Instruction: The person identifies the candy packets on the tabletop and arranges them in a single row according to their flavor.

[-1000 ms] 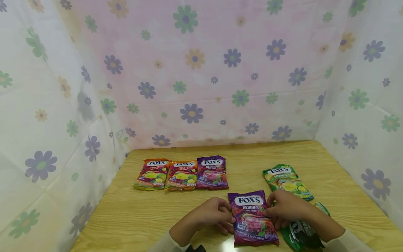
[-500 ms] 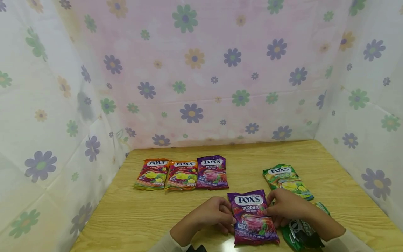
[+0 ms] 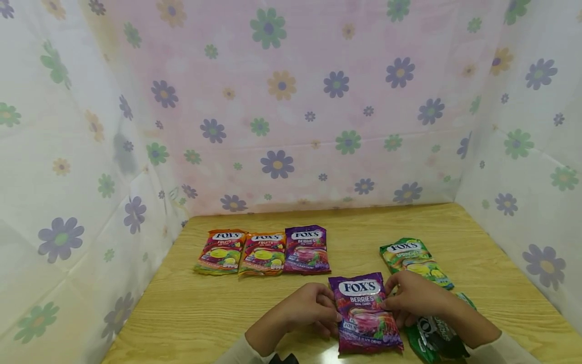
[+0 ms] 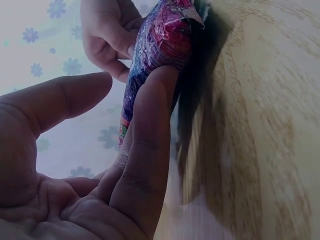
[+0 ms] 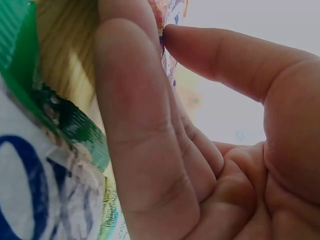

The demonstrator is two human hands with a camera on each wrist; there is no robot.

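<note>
A purple Fox's Berries candy bag (image 3: pixel 365 318) lies between my two hands at the table's front. My left hand (image 3: pixel 309 308) is at its left edge. In the left wrist view, its fingers (image 4: pixel 150 115) are nearly straight and touch the bag's underside, while the thumb shows apart from it. At the opposite edge, my right hand (image 3: pixel 418 298) pinches the bag between thumb and fingers. In the right wrist view the thumb tip meets the wrapper, and the fingertips are out of sight. One dark green candy bag (image 3: pixel 429 336) lies partly under the right forearm.
Two orange Fox's Fruits bags (image 3: pixel 221 252) (image 3: pixel 262 254) and another purple Berries bag (image 3: pixel 307 250) form a row at the back left. A green Fox's bag (image 3: pixel 416 260) lies beyond the right hand. Flowered cloth walls (image 3: pixel 291 116) surround the wooden table (image 3: pixel 195 313).
The top edge of the purple bag between the hands has risen very slightly in the head view. Both hands stay in nearly the same place, and the other bags have not moved.
</note>
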